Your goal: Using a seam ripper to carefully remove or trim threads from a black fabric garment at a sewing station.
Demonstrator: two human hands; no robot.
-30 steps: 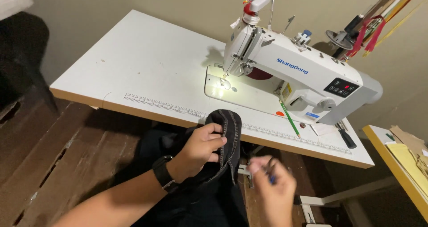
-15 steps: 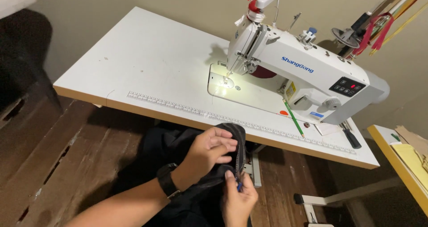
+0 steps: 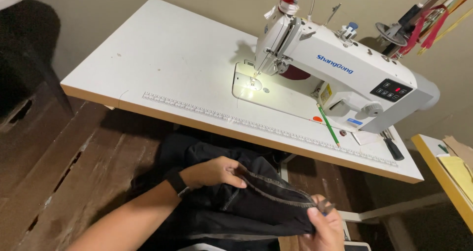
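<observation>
Where the lap meets the table (image 3: 162,59) edge: one dark cloth (image 3: 246,201), two hands, one sewing machine (image 3: 340,78). Left hand (image 3: 214,173) on the cloth's near-left end, fingers (image 3: 236,174) curled and pressed together over a fold, thumb side hidden. Right hand (image 3: 322,229) at the cloth's right end, low in frame, thumb and forefinger pinching the seam tip together with a small dark tool (image 3: 327,208); kind of tool not clear. Cloth stretched taut between the two hands, below the table edge and not touching it, a single pale stitched seam (image 3: 273,189) running from left fingers to right fingers. Fabric matte, heavy, creased into soft folds beneath the seam. One black band on the left wrist (image 3: 176,182).

On the table: one machine, white, glossy, boxy, with one lit needle area (image 3: 253,81) and one dark control panel (image 3: 391,90). One green pencil (image 3: 327,125), slim and straight, lying just before the machine base. One black-handled tool (image 3: 393,147) near the right corner. One printed ruler strip (image 3: 246,123) along the front edge. Table top white, smooth, flat, with a tan edge band. Floor (image 3: 64,157) of dark, worn wooden planks with gaps. One yellow-edged surface (image 3: 443,174) at far right, carrying papers.
</observation>
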